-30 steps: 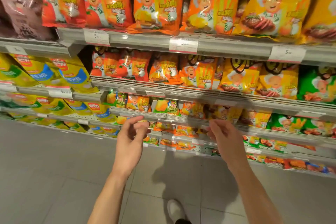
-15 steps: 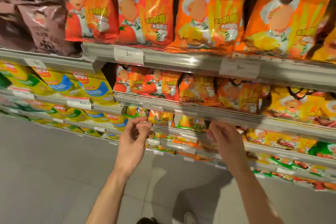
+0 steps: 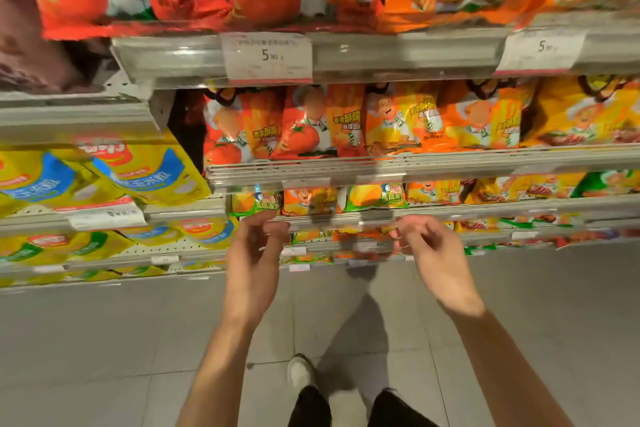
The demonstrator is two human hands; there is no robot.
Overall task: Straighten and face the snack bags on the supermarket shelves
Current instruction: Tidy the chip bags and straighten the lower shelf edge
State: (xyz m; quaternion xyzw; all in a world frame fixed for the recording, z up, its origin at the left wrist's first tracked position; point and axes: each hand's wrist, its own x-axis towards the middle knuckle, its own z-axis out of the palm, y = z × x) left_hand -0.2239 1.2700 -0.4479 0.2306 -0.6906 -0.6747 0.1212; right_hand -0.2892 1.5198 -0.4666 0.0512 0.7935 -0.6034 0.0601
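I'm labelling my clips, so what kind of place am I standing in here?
Most likely a supermarket snack aisle: stacked metal shelves packed with snack bags, and price tags clipped along the shelf edges.

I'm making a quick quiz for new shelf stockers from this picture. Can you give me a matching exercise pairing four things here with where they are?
Things:
1. price tag reading 5
2. yellow and blue bags
3. white shoe
4. tomato bag

Places:
A. on the grey floor between the arms
B. on the left shelves
C. on the top shelf's front edge
D. second shelf, below the price tag

Pairs: 1-C, 2-B, 3-A, 4-D
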